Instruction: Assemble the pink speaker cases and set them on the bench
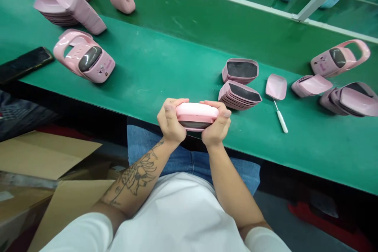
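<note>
Between my two hands is a pink plastic housing (197, 109) with a dark window strip on the side toward me. My left hand (171, 122) wraps its left end, and my right hand (217, 124) wraps its right end. Both thumbs lie along the near side. The housing is held over the front edge of the green table (141, 71). Just beyond my right hand stand two stacks of pink-rimmed dark covers, a nearer stack (239, 95) and a farther stack (240, 70). A small white-handled screwdriver (282, 121) lies to the right, its tip by a loose pink cover (276, 86).
A finished-looking pink handled unit (97, 65) stands at left, near a dark phone (25, 63). Pink shells (78, 4) are piled behind. At right are another handled unit (326, 63) and more covers (357, 100). Open cardboard boxes (44, 153) sit below left.
</note>
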The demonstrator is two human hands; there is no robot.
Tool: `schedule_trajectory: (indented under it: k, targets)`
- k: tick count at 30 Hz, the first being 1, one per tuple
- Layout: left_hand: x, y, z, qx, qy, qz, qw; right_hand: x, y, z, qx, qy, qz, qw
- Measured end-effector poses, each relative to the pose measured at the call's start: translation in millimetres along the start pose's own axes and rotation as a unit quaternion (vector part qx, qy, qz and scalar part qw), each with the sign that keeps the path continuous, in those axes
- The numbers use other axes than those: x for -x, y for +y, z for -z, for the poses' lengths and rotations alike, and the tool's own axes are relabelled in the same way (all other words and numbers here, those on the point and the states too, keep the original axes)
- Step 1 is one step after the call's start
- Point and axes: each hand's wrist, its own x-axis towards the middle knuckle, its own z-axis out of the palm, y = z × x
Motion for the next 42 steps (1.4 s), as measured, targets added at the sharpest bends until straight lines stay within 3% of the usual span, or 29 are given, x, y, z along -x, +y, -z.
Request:
schedule_trajectory:
  k: [11, 16, 19, 21, 24, 27, 31, 34, 42]
  targets:
    - [7, -6, 3.4, -0.001, -0.010, -0.009, 1.000, 2, 1, 7, 0.016, -0.015, 0.028, 0.999]
    - [-4, -10, -1.9, 0.029, -0.019, 0.040, 0.999, 6, -3, 2, 0.029, 0.029, 0.010, 0.999]
    - [-12, -12, -2.6, 0.089, -0.025, 0.102, 0.990, 10, -3, -1, 0.005, 0.034, -0.028, 0.999]
    - [-19, -10, -1.0, 0.144, -0.026, 0.180, 0.973, 15, -2, -3, -0.025, 0.017, -0.054, 0.998]
    - [-27, 0, 2.6, 0.228, -0.033, 0.308, 0.923, 23, 1, -3, -0.068, -0.005, -0.078, 0.995]
    - [-31, 11, 4.9, 0.279, -0.052, 0.387, 0.877, 28, -4, -3, -0.107, -0.005, -0.109, 0.988]
    - [-28, 18, 3.8, 0.325, -0.022, 0.396, 0.859, 26, -29, -7, -0.160, 0.038, -0.155, 0.974]
    - [-25, 15, 1.2, 0.354, -0.036, 0.392, 0.849, 23, -47, -10, -0.212, 0.071, -0.186, 0.957]
    - [-19, 20, -4.7, 0.398, -0.034, 0.469, 0.788, 27, -53, -6, -0.202, 0.042, -0.157, 0.966]
